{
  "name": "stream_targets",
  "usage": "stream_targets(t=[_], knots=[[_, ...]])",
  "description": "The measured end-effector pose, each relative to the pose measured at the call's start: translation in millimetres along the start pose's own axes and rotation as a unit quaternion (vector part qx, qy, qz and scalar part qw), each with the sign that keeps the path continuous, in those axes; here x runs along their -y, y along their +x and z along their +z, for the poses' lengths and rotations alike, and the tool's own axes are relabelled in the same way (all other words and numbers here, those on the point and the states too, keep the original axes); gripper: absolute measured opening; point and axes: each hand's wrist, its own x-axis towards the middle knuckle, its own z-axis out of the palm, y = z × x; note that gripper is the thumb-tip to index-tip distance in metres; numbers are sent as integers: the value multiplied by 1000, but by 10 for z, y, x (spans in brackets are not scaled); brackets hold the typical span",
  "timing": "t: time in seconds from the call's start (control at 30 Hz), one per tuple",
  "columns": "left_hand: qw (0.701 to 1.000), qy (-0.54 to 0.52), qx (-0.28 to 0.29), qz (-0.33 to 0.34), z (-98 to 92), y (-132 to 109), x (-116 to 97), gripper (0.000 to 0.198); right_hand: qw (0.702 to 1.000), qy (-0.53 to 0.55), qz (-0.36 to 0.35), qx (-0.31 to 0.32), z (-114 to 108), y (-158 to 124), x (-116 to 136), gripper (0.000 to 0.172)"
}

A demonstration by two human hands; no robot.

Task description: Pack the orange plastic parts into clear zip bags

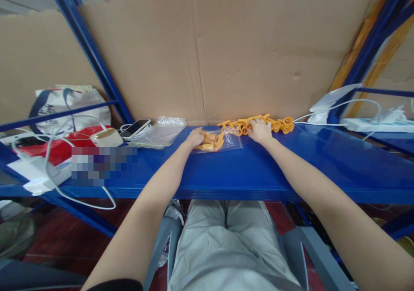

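On the blue shelf lies a clear plastic bag (233,141) with several orange plastic pieces (211,142) inside. My left hand (195,138) is closed on the bag's left end, its fingertips partly hidden. To the right of the bag, a row of loose orange pieces (283,125) with round, cup-like ends lies along the cardboard. My right hand (259,131) reaches into this row with its fingers curled round an orange piece; its fingertips are partly covered.
Flat clear bags (160,133) and a phone (136,128) with a white cable lie left of my hands. Further left are a white box (106,137), red cloth and a tote bag (71,105). A cardboard sheet (207,49) backs the shelf; a white power strip (378,124) lies at right.
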Motion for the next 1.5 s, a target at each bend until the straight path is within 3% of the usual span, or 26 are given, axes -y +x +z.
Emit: stream_targets(t=[0.27,0.47,0.77,1.03,1.23,1.33,1.5], knots=[[1000,-2,1,8,12,13,19,50,999,-22,-18,16,14,-10,23,43],[1000,2,6,12,8,14,29,52,998,-7,-24,-60,-14,-7,17,39],[1000,9,4,8,4,-4,9,50,985,61,-44,-153,-267,-13,58,35],[1000,17,5,9,-23,-36,-28,50,992,-6,-116,-54,-494,-203,413,27],[1000,18,14,10,-35,-49,-46,50,986,60,-145,48,-348,-238,515,36],[1000,19,11,14,-29,-36,-33,50,974,127,-158,97,-250,-199,489,29],[999,19,22,29,-26,2,1,51,978,113,-163,59,-245,-120,344,30]])
